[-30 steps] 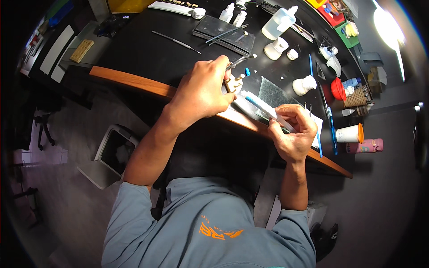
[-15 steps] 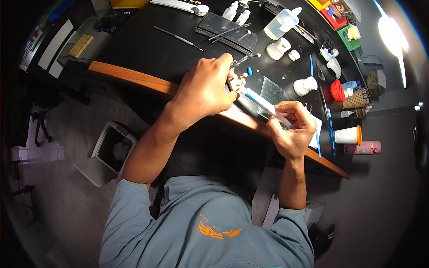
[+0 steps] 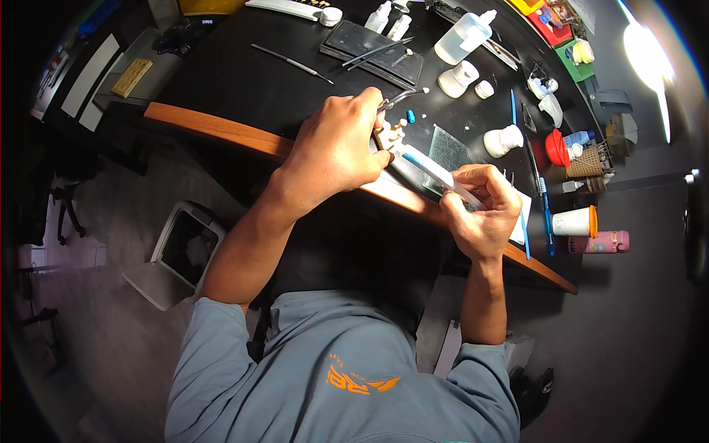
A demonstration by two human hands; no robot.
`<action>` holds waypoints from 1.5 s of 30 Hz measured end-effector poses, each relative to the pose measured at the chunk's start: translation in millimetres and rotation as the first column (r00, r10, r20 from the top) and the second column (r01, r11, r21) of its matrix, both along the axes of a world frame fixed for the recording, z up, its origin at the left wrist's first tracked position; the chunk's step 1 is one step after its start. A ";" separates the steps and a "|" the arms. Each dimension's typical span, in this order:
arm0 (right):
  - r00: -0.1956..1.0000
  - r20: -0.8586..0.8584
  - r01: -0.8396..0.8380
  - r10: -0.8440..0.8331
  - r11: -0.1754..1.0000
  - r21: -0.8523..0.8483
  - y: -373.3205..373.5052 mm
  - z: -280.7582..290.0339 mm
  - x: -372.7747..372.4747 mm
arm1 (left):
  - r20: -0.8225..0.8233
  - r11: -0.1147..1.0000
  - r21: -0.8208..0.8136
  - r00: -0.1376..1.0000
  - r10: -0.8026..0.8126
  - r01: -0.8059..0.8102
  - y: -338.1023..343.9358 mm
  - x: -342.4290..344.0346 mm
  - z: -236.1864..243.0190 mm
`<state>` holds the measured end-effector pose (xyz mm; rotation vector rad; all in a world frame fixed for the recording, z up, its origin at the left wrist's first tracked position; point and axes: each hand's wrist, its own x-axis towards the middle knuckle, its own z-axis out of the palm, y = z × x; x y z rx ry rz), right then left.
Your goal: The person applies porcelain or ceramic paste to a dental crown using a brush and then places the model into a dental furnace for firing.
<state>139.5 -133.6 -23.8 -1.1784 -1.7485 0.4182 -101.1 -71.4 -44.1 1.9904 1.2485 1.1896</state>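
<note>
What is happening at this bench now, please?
At the black bench, the person's left hand holds what looks like a small cream dental model. A curved metal instrument with a small white piece at its tip sticks out past that hand. The right hand holds a slim white tube pointed at the model; whether they touch is unclear. A glass plate lies nearby.

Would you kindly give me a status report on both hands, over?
Left hand gripping dental model. Right hand holding slim white-and-blue tool, tip at model; contact unclear. Glass slab close by, no obstruction seen.
</note>
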 end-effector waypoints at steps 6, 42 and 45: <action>0.999 0.030 0.017 -0.017 1.000 0.002 0.6 -0.9 1.5 | -0.010 1.000 -0.012 1.000 0.003 -0.003 -2.5 -0.8 3.8; 0.997 0.060 0.040 -0.039 0.999 -0.017 1.0 6.3 -1.0 | 0.000 1.000 0.016 1.000 0.017 -0.017 -1.1 -1.2 -1.3; 0.996 0.070 0.049 -0.048 0.999 -0.017 1.2 5.5 0.5 | 0.006 1.000 0.013 1.000 0.008 -0.008 -1.1 -1.0 0.0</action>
